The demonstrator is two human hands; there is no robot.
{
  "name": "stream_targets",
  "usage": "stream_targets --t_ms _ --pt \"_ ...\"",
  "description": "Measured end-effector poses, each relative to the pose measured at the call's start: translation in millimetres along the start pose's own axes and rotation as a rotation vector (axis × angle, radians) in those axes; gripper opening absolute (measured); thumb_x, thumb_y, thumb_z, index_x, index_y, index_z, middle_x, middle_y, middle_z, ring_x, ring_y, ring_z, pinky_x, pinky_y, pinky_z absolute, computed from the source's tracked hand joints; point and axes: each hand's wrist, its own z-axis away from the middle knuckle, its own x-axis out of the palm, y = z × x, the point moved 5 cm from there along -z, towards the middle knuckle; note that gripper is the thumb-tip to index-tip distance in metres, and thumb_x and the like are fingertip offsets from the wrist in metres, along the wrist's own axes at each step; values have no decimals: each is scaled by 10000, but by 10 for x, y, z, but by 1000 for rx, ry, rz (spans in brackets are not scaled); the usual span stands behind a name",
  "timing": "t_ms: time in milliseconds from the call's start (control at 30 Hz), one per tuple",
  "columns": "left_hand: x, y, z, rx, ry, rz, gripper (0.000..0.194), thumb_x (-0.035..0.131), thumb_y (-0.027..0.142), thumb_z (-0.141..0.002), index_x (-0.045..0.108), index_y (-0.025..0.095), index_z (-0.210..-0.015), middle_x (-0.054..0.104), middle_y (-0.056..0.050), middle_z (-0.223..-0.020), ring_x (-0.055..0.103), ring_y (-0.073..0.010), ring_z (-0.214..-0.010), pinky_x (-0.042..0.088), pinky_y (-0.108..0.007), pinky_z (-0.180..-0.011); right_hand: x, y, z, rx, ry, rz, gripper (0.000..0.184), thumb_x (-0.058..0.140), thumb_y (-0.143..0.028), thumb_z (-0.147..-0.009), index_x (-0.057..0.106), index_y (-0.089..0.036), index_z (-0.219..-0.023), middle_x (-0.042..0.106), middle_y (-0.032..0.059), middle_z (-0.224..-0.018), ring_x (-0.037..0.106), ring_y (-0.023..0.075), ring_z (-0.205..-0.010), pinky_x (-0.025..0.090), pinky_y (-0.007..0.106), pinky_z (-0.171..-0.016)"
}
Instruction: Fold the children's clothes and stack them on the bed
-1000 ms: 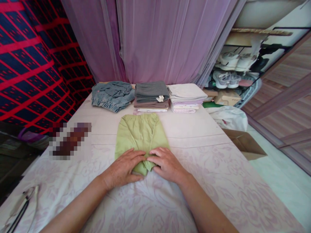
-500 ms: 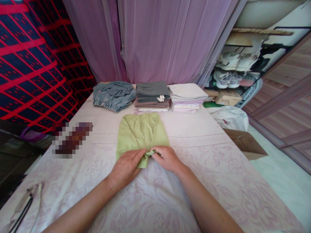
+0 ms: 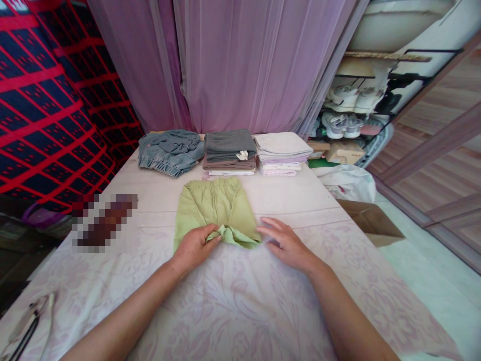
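Observation:
Light green shorts (image 3: 212, 203) with a gathered elastic waistband lie on the bed in front of me, waistband pointing away. My left hand (image 3: 196, 245) pinches the near hem between thumb and fingers, around the middle of the garment. Part of that hem is lifted and wavy, showing its inner side. My right hand (image 3: 285, 243) is just off the right end of the hem, fingers apart, holding nothing. Part of the left leg's hem is hidden under my left hand.
Behind the shorts are crumpled denim pants (image 3: 171, 150), a stack of dark folded clothes (image 3: 229, 145) and a pale folded stack (image 3: 281, 148). Cables (image 3: 32, 321) lie near left. Right of the bed are an open cardboard box (image 3: 370, 218) and a shoe rack (image 3: 345, 108).
My right hand has let go of the hem and moved right. My left hand has gone from lying on the fabric to pinching the hem, which has spread out to the right.

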Motion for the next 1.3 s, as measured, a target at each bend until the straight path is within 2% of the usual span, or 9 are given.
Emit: stream_targets --t_ms 167,333,467,633,733,833,1000,1133,1300 --pt "-24 -49 -43 -40 16 -18 263 425 397 -888 609 240 -991 660 18 -796 605 -160 -751 445 -250 -705 94 -181 -160 -89 82 14 184 542 -247 -856 697 -245 -955 648 82 -1150 539 226 -1115 392 409 -949" --pt "-109 -155 -254 -79 70 -151 277 428 384 -880 643 222 -942 677 -31 -909 614 -199 -874 440 -275 -775 132 -45 -375 153 -7 -42 215 466 -304 -886 663 -218 -895 657 2 -727 587 139 -672 397 244 -622" --pt "-144 -239 -428 -95 48 -237 270 440 384 -873 660 229 -864 674 -26 -886 615 -205 -878 433 -268 -767 130 5 -459 340 14 63 218 556 -306 -833 612 -255 -1037 657 -30 -704 573 137 -620 324 233 -553" --pt "-165 -315 -495 -165 49 -273 235 472 386 -867 658 244 -897 633 13 -700 597 -175 -713 393 -237 -637 170 -21 -456 422 81 179 229 552 -322 -841 574 -251 -1057 669 -15 -725 592 168 -670 345 253 -573" --pt "-166 -316 -502 -171 41 -279 230 483 383 -865 659 237 -894 610 15 -668 578 -168 -677 372 -236 -613 116 -78 -393 378 215 208 177 479 -254 -869 583 -226 -1010 678 32 -855 598 172 -754 388 260 -640" --pt "-165 -311 -513 -170 27 -275 232 487 382 -863 661 229 -869 610 8 -674 571 -170 -670 363 -239 -604 40 -272 -362 218 323 203 200 400 -217 -895 598 -203 -923 651 67 -877 585 173 -791 406 267 -701" --pt "-163 -303 -538 -166 13 -247 231 486 385 -856 659 233 -853 613 17 -675 567 -163 -674 360 -230 -606 173 -660 -550 -78 159 79 218 413 -231 -915 629 -218 -888 637 32 -812 582 148 -767 407 246 -712" --pt "-165 -319 -573 -172 -2 -189 244 492 396 -834 664 223 -844 605 26 -669 562 -159 -678 363 -227 -617 400 -608 -758 -9 39 138 179 491 -291 -901 661 -238 -887 659 10 -826 597 141 -771 390 240 -670" --pt "-219 -449 -614 -161 -65 4 301 538 437 -756 666 191 -874 628 9 -759 563 -171 -747 394 -234 -655 516 -451 -824 107 39 171 169 513 -299 -890 674 -248 -899 678 0 -852 612 132 -791 379 227 -658"
